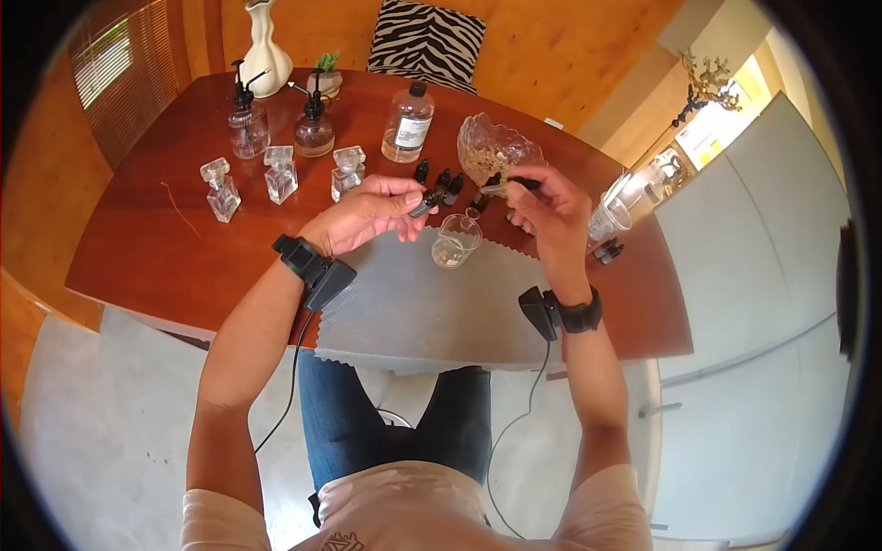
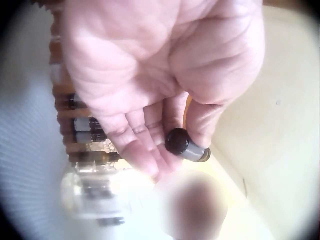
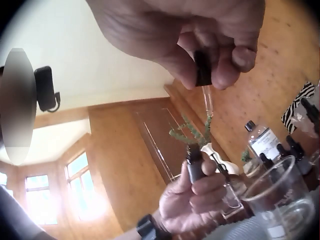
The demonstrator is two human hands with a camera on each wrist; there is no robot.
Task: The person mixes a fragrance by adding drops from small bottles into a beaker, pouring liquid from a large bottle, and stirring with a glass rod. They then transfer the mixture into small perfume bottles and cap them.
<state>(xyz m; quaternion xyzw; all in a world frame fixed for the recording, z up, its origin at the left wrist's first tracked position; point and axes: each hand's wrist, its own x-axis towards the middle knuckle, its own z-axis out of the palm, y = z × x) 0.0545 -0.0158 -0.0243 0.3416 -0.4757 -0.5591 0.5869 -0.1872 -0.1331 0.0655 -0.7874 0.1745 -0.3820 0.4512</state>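
My left hand [image 1: 367, 216] grips a small dark bottle [image 3: 196, 169] with a grey label, its neck uncapped and tilted in the head view. Between the thumb and fingers of my right hand [image 1: 559, 209] is a black-topped dropper [image 3: 203, 70], its glass pipette pointing down toward the bottle's neck in the right wrist view. Pipette and neck are apart there. A clear glass beaker [image 1: 457, 246] with a little liquid stands on the grey mat [image 1: 413, 308], below and between both hands. Just behind it are several small dark dropper bottles [image 1: 445, 179].
Left on the table [image 1: 129, 248] stand clear perfume bottles [image 1: 280, 176] and two glass pump bottles [image 1: 315, 136]. A large labelled bottle [image 1: 408, 127] and a scalloped glass bowl [image 1: 496, 147] are at the back. Another clear vessel [image 1: 610, 217] stands right, near dark caps [image 1: 608, 250].
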